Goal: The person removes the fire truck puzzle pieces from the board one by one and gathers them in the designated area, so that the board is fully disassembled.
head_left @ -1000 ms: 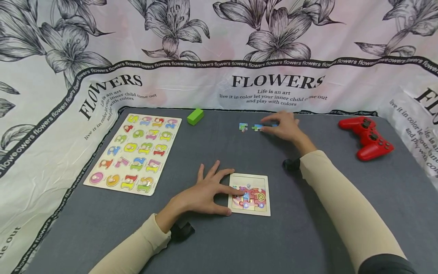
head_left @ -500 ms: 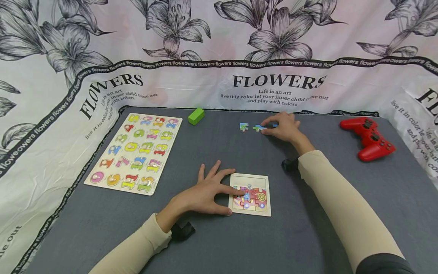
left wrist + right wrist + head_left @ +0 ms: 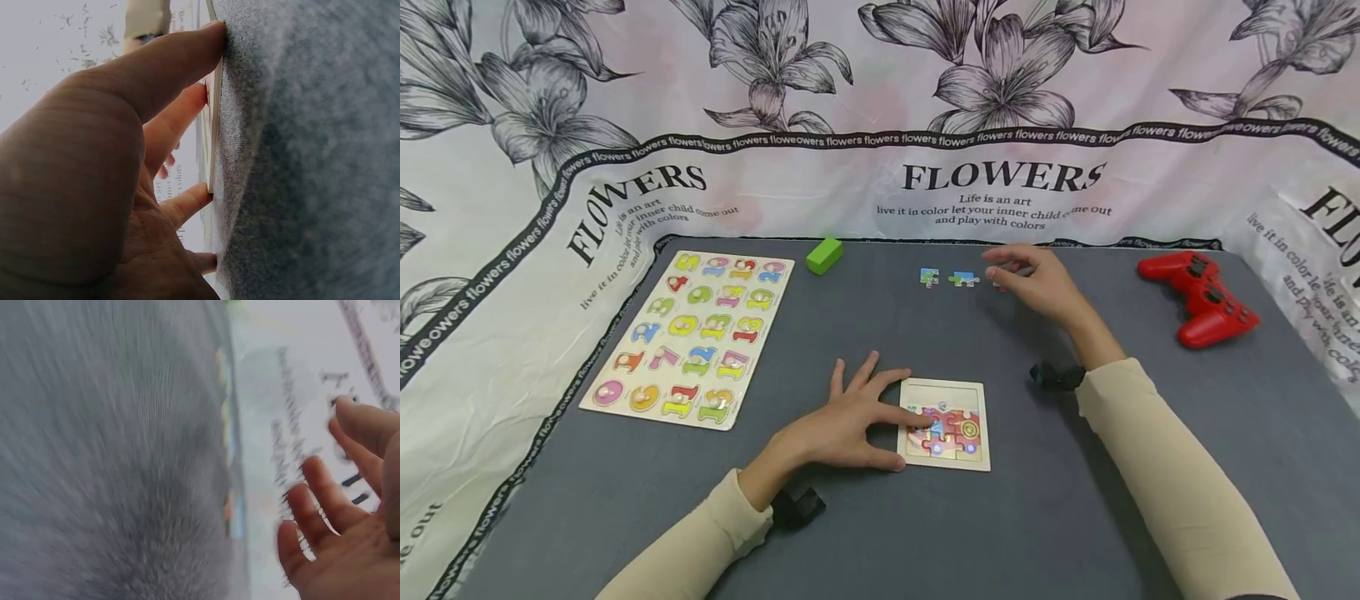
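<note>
My left hand [image 3: 842, 427] spreads over the left side of a small wooden jigsaw puzzle [image 3: 945, 465]. Its index fingertip rests on the picture, while the thumb touches the lower left edge, as the left wrist view also shows at the puzzle board [image 3: 213, 137]. Up at the back, my right hand [image 3: 1037, 283] hovers just right of a blue and green jigsaw piece [image 3: 963, 279]. Another jigsaw piece [image 3: 928, 277] lies farther left, and a third is mostly covered by that hand. In the right wrist view the right hand's fingers [image 3: 322, 494] are loosely bent and hold nothing.
A wooden number board [image 3: 700, 333] lies at the left of the grey table [image 3: 925, 533]. Behind it is a green block [image 3: 825, 256]. A red game controller [image 3: 1198, 298] sits at the far right. Flower-printed cloth [image 3: 820, 183] rises along the back.
My right hand has risen off the middle jigsaw piece and shifted slightly right, leaving that piece fully visible. The left hand stays on the puzzle.
</note>
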A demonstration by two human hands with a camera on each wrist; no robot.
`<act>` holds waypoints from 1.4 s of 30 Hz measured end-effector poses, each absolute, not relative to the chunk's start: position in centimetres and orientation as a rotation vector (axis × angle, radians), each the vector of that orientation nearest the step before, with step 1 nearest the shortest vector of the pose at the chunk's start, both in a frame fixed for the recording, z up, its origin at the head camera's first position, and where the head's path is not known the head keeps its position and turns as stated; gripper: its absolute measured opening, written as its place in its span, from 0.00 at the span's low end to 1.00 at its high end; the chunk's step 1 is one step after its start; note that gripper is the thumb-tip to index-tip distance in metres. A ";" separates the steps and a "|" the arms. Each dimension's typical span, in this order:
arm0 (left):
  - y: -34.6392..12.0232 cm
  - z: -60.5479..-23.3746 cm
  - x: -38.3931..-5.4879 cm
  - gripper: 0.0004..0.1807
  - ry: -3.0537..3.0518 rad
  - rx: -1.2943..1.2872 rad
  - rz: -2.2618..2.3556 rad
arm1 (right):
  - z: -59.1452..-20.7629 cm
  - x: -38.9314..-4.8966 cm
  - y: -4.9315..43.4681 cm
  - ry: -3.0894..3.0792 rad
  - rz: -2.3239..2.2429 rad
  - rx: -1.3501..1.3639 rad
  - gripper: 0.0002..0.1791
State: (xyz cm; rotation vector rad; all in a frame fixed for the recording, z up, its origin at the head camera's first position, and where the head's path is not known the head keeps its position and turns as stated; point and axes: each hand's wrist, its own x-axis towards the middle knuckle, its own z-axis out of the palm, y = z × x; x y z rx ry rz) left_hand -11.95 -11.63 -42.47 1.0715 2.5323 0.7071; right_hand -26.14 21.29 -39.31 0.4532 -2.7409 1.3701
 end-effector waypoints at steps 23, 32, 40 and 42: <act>-11.7 -42.3 -12.2 0.32 2.520 1.101 0.689 | -40.3 -16.2 15.6 -2.979 1.191 1.309 0.18; -11.6 -42.0 -12.2 0.25 2.549 1.065 0.789 | -40.6 -15.4 15.2 -3.017 1.079 1.262 0.17; -11.4 -42.2 -12.1 0.38 2.709 0.924 0.747 | -40.5 -15.1 15.0 -3.002 0.971 1.282 0.18; -11.3 -42.4 -12.1 0.43 2.742 0.886 0.702 | -40.5 -15.0 14.9 -2.992 0.944 1.300 0.17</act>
